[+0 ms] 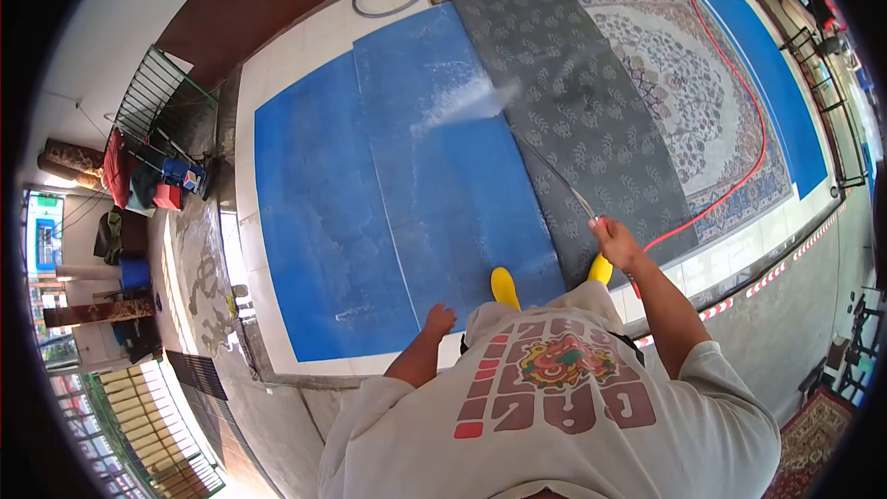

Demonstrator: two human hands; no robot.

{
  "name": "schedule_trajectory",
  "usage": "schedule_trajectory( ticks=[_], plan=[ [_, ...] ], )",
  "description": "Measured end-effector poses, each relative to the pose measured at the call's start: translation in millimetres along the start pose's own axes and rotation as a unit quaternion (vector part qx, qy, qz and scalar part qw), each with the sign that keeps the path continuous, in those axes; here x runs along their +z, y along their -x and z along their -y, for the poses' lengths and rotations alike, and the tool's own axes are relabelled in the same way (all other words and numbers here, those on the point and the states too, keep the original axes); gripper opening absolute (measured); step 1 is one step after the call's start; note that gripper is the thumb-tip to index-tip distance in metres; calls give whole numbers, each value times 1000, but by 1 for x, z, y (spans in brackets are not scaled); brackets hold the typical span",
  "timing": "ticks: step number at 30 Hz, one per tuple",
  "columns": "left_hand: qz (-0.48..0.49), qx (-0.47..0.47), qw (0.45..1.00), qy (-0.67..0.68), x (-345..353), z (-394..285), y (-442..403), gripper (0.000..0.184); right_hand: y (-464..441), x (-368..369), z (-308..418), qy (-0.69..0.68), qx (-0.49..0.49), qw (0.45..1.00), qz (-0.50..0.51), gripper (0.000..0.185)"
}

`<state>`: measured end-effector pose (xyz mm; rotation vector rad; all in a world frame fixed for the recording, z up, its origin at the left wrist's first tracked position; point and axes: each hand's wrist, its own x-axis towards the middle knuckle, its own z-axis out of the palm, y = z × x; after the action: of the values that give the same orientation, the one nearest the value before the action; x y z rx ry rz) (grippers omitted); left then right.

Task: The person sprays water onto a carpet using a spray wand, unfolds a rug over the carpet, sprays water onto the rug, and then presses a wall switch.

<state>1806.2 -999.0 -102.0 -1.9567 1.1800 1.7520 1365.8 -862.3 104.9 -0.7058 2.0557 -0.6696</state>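
Note:
My right hand (617,244) is closed around the handle end of a pressure washer wand (582,201). From that hand the thin lance reaches up and left over the patterned dark grey carpet (573,83). A white fan of water (471,102) sprays from its tip onto the wet blue mat (443,166), beside the carpet's left edge. The red hose (762,143) runs to the wand near my right wrist. My left hand (440,320) hangs low over the blue mat, fingers curled in, with nothing visible in it.
Yellow boots (504,287) on my feet stand at the mat's near end. An ornate light rug (688,83) lies right of the grey carpet. A grey hose (393,14) loops at the back. A green metal rack (157,92) stands left; a black metal frame (827,102) is right.

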Motion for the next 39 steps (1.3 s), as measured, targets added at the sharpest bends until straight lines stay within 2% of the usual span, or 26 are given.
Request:
schedule_trajectory(
  ticks=[2,3,5,7,8,10,11,12,13,14,15,17,21,23,25,26,27,28,29,30,31,32,37,39],
  plan=[
    [-22,-46,997,57,-42,19,-5,42,-1,10,17,16,-34,999,-30,50],
    [14,-17,1000,5,-64,47,-35,41,6,13,23,21,-28,999,-32,50],
    [126,144,961,-201,-105,105,-102,39,26,17,31,58,-73,995,-22,49],
    [104,152,943,-277,-104,114,-87,38,52,22,23,61,-48,997,-2,48],
    [166,55,964,-199,-97,108,-74,36,67,25,14,57,-33,998,10,48],
    [61,-78,991,-95,-54,66,15,29,105,31,-14,83,14,996,25,46],
    [209,-177,956,103,-45,130,-36,33,125,33,-32,101,30,994,39,46],
    [320,-315,860,244,-37,140,-36,38,149,33,-40,90,41,994,36,46],
    [298,-206,928,89,-31,163,-23,38,171,33,-53,88,83,991,51,48],
    [287,-150,946,-24,-28,146,11,38,194,31,-68,82,126,986,67,49],
    [296,-128,943,-79,-28,138,25,38,213,29,-81,76,135,986,64,49],
    [316,-100,934,-135,-34,118,45,38,246,29,-102,126,182,973,72,49],
    [339,-20,908,-244,-44,76,50,39,261,27,-115,130,215,967,35,50],
    [343,61,873,-340,-50,50,55,39,247,27,-115,101,204,973,23,49],
    [316,200,801,-467,-51,19,55,40,222,28,-113,74,156,985,-8,47],
    [288,223,802,-473,-48,3,50,40,206,31,-122,82,132,987,-30,47],
    [260,232,817,-460,-46,-9,44,41,189,29,-120,82,128,988,-30,47],
    [231,169,897,-336,-45,-17,30,39,170,27,-115,63,107,992,-36,47],
    [191,120,955,-193,-45,-25,16,38,152,24,-109,44,86,995,-40,48],
    [185,122,957,-190,-39,-43,22,38,133,18,-105,55,100,993,-20,49],
    [107,90,986,-95,-31,-67,36,36,113,12,-101,66,110,992,0,51],
    [28,60,998,3,-24,-85,46,34,94,9,-103,73,102,992,-13,53],
    [4,88,994,57,2,-114,56,33,10,-13,-76,17,37,999,-29,54],
    [8,79,995,60,16,-106,64,32,-23,-22,-64,13,-27,997,-65,53]
  ],
)
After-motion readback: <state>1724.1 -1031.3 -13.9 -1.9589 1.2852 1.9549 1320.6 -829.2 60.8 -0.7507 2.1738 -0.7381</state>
